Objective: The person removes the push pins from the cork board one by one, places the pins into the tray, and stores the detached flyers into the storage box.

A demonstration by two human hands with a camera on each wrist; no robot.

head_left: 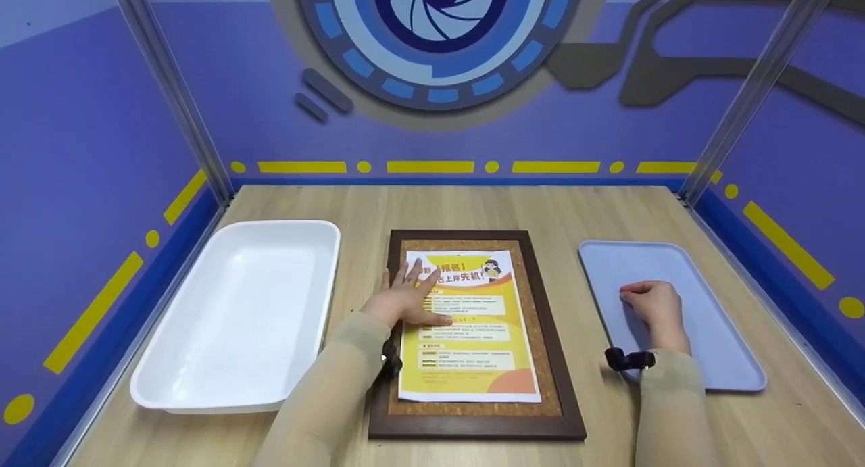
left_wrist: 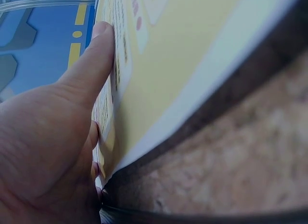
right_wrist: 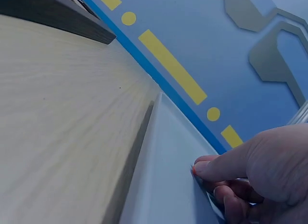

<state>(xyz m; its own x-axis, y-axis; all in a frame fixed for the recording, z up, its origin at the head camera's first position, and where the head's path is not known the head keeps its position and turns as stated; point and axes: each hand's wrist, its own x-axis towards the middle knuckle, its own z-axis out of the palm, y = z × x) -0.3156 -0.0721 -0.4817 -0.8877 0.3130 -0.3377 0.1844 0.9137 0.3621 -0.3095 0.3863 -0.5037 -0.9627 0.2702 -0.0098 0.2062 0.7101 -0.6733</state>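
My left hand (head_left: 403, 299) lies spread on the upper left part of a yellow and white printed poster (head_left: 466, 379), fingers straight. The sheet rests on a cork board (head_left: 549, 386) with a dark brown frame. Seen from the left wrist, the thumb (left_wrist: 94, 58) stretches across the paper, and the sheet's edge stands a little off the cork. Over the blue-grey tray (head_left: 716, 305), my right hand (head_left: 659, 310) pinches a small red push pin (right_wrist: 194, 170) between thumb and fingertips; most of it is hidden by them.
A deep white plastic basin (head_left: 236, 318) stands left of the board on the wooden table (head_left: 365, 210). Blue-purple panels (head_left: 446, 142) with yellow markings enclose the back and both sides. Wooden surface separates the board from the tray.
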